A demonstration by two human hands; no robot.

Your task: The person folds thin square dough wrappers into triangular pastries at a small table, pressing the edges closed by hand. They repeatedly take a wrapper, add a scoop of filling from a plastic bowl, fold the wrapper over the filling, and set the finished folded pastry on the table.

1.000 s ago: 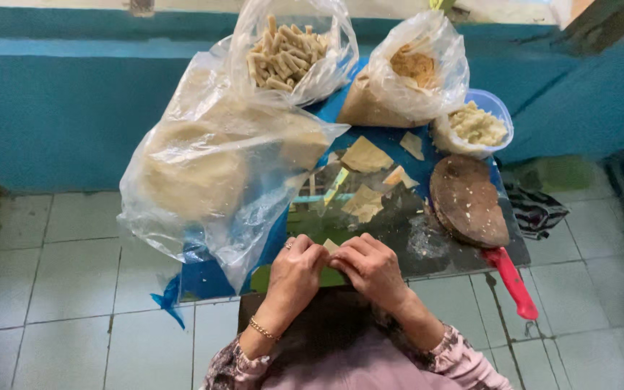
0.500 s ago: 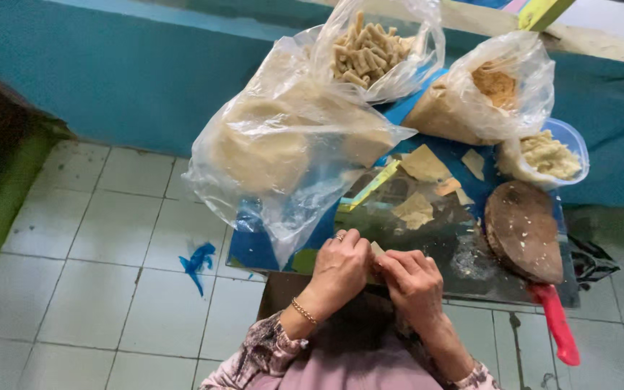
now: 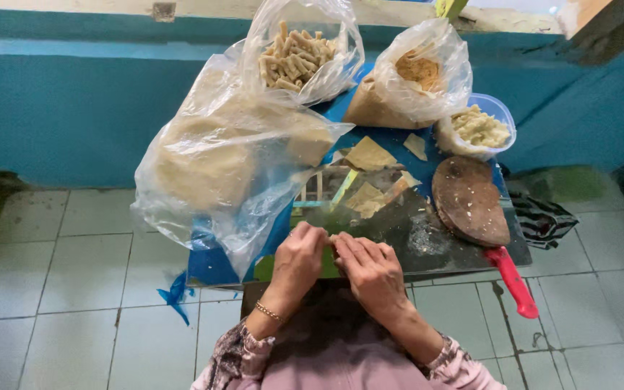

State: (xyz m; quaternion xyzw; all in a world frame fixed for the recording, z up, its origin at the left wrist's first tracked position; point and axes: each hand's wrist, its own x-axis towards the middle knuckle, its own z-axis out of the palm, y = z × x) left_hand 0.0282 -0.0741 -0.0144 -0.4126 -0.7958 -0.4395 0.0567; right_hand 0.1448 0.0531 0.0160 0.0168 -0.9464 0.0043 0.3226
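Observation:
My left hand [image 3: 299, 254] and my right hand [image 3: 367, 266] meet at the near edge of a small dark table [image 3: 427, 249], fingertips pinched together around a small pale piece of wrapper or dough that is mostly hidden between them. A thin bracelet sits on my left wrist. Just beyond my fingers lie cut yellowish wrapper pieces [image 3: 367, 196] on the dark tabletop, with a larger sheet [image 3: 368, 153] farther back.
A big clear bag of round wrappers [image 3: 211, 162] fills the table's left. Behind stand a bag of rolled pieces [image 3: 294, 59], a bag of brown filling [image 3: 417, 76] and a tub of pale filling [image 3: 479, 128]. A brown round board [image 3: 469, 201] and red-handled knife [image 3: 514, 283] lie right. Tiled floor surrounds.
The view has shifted, so the table now sits near the middle. My hands stay pressed together at the table's near edge, fingers working the small piece between them.

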